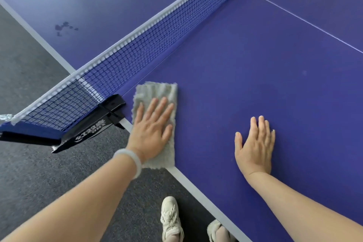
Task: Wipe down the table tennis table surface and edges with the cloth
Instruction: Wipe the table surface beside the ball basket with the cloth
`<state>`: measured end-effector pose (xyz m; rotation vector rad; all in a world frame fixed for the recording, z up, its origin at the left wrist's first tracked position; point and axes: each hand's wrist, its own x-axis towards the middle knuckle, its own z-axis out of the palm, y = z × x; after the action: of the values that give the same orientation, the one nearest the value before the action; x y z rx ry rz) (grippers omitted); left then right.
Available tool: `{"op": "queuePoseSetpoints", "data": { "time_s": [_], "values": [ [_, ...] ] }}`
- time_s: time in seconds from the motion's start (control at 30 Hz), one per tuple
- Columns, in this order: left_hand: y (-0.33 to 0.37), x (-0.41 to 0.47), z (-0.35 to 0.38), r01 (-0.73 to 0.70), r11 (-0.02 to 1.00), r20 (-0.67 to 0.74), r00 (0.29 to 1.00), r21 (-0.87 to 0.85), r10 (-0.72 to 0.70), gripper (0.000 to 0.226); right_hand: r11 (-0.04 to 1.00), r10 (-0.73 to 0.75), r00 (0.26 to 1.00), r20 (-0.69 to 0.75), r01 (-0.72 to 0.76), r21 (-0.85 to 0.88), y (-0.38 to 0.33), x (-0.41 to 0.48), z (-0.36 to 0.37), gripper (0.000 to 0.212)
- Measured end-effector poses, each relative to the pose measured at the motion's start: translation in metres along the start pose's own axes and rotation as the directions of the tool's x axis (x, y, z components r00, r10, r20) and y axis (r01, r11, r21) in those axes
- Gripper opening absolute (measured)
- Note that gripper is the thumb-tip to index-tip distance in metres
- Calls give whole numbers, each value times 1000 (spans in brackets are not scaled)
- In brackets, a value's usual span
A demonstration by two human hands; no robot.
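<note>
A blue table tennis table (245, 65) fills the upper right, with a white side line along its near edge (188, 180). A grey folded cloth (155, 92) lies flat at that edge, close to the net's end. My left hand (152, 129) presses down on the cloth with straight, spread fingers. My right hand (255, 143) rests flat on the bare blue surface to the right of the cloth, holding nothing.
The net (137, 45) crosses the table diagonally, and its black clamp bracket (94, 124) juts out beyond the edge just left of the cloth. Dark smudges (64, 27) mark the far half. Grey carpet (39, 173) and my pale shoes (170, 220) lie below.
</note>
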<state>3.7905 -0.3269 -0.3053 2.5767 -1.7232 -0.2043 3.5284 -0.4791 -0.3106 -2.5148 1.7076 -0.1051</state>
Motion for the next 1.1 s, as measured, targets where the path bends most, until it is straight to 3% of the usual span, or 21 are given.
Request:
{"op": "queuePoseSetpoints", "data": {
  "time_s": [0.07, 0.13, 0.17, 0.23, 0.3, 0.43, 0.5, 0.63, 0.83, 0.93, 1.0, 1.03, 1.1],
  "values": [
    [4, 15, 1, 254, 967, -3, 967, -31, -254, 64, 1000, 5, 1000, 0, -5, -11, -1, -1, 0, 67],
    [42, 20, 4, 375, 925, -7, 927, -65, -376, 66, 1000, 11, 1000, 3, -11, -19, 0, -1, 0, 67],
    [68, 17, 6, 332, 938, -20, 942, -98, -336, 67, 1000, 9, 1000, 0, -9, -22, 0, -1, 0, 67],
    [124, 3, 13, 97, 984, -49, 993, -151, -106, 67, 1000, 5, 1000, -14, -5, -15, -1, 0, 0, 64],
    [161, -12, 19, -112, 982, -44, 993, -149, 107, 65, 1000, 5, 1000, -11, -5, -5, 0, 0, 1, 66],
    [134, -4, 16, -262, 958, -27, 965, -120, 260, 62, 1000, -6, 1000, -4, 6, -3, 3, 0, 0, 66],
    [95, 6, 11, -160, 982, -22, 987, -96, 159, 62, 1000, -4, 1000, -15, 4, 6, 3, -2, 0, 65],
    [41, 15, 3, 209, 975, -20, 977, -70, -211, 64, 1000, -3, 1000, -15, 3, 14, 4, -2, -3, 69],
    [45, 17, 3, 251, 964, -14, 967, -87, -253, 65, 992, -6, 999, -36, 10, 127, 6, -3, -8, 69],
    [44, 17, 1, 249, 964, -19, 968, -95, -252, 65, 994, -43, 999, -10, 44, 105, 6, 1, -8, 77],
    [45, 18, 1, 252, 962, -26, 966, -101, -256, 65, 996, -20, 1000, 0, 20, 84, -1, 8, -7, 68],
    [45, 18, 1, 262, 959, -23, 964, -105, -266, 65, 996, -41, 999, 0, 41, 75, -7, 12, -7, 67],
    [48, 14, 1, 340, 934, -11, 939, -114, -343, 66, 971, -235, 972, -15, 236, 26, -28, 22, -9, 63]
  ]
}}
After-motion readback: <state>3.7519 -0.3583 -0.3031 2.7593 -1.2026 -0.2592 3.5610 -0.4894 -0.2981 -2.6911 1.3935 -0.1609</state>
